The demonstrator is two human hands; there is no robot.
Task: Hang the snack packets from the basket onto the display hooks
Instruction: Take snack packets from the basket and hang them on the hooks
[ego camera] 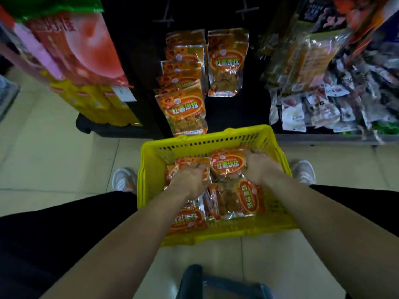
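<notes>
Centre frame, my left hand (190,180) curls onto one orange foil snack packet (194,161) in the yellow plastic basket (205,141); my right hand (259,167) grips the neighbouring packet (227,164). Best lift each by its top edge, uncrushed.

shop | hanging snack packets (226,61) on display rack | yellow basket (149,169) | tiled floor (54,158)

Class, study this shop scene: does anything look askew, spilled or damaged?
Nothing spilled or damaged. The orange packets lie jumbled at mixed angles in the yellow basket, unlike the hung packets in two columns.
</notes>
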